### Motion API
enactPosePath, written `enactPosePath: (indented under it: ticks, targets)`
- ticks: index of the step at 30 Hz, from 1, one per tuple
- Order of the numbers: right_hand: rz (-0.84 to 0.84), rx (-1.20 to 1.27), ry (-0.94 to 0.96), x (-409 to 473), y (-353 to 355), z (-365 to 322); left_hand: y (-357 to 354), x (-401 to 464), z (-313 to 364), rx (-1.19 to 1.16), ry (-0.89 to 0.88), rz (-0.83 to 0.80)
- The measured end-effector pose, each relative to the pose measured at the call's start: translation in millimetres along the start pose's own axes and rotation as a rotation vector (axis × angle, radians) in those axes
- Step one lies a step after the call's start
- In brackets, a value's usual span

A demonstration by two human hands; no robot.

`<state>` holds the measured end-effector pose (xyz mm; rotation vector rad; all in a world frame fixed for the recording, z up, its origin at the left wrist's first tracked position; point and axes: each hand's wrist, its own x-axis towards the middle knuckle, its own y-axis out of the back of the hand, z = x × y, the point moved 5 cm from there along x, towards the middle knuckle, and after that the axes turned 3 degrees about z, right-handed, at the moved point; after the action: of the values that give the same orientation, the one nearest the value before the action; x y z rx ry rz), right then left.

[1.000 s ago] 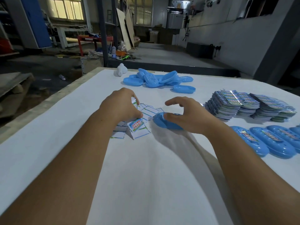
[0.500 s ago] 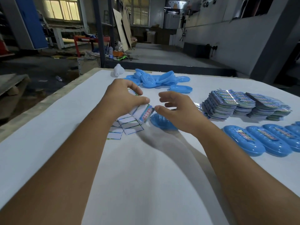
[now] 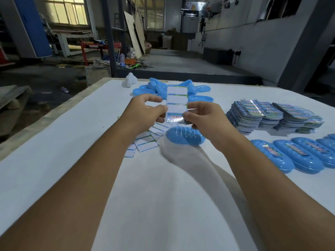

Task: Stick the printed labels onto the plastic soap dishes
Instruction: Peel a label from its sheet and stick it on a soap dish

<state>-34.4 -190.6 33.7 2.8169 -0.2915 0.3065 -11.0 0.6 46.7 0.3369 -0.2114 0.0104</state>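
Note:
A label strip (image 3: 176, 101) stands upright above the table, held between both hands; its upper cells are blank white and one shiny printed label remains at its bottom end. My left hand (image 3: 145, 113) pinches the strip's left edge. My right hand (image 3: 203, 115) pinches the printed label at the lower right. Just below them a bare blue soap dish (image 3: 184, 135) lies upside down on the white table (image 3: 163, 196). Spent backing strips (image 3: 146, 142) lie scattered under my left wrist.
Unlabelled blue dishes (image 3: 157, 87) are piled at the table's far edge beside a white object (image 3: 129, 80). Stacks of label sheets (image 3: 272, 115) sit at the right. A row of labelled dishes (image 3: 290, 154) lies at the right front. The table's left edge drops to the floor.
My left hand lifted a label strip from the pile and raised it upright. My right hand let go of the blue dish and came up to the strip's bottom label.

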Motion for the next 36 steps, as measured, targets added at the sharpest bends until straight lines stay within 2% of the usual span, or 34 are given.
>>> enactPosePath:
  ticks: [3,16,20,25,36]
  targets:
    - [0.031,0.006,-0.026,2.2,2.9,2.0,-4.5,-1.2,-0.9,0.064,-0.003,-0.033]
    - [0.063,-0.034,-0.032,2.5,6.7,2.5,-4.4,-8.5,6.8,0.071,-0.027,-0.075]
    - [0.163,-0.261,0.090,0.4,7.2,-2.0,-4.5,-10.8,9.4,0.065,-0.045,-0.052]
    - [0.025,-0.284,0.128,-6.7,-4.2,-5.1,-6.8,-13.1,10.9,0.034,-0.089,-0.056]
    - [-0.014,-0.276,0.113,-11.6,-8.2,-11.1,-14.1,-14.3,10.9,0.024,-0.114,-0.087]
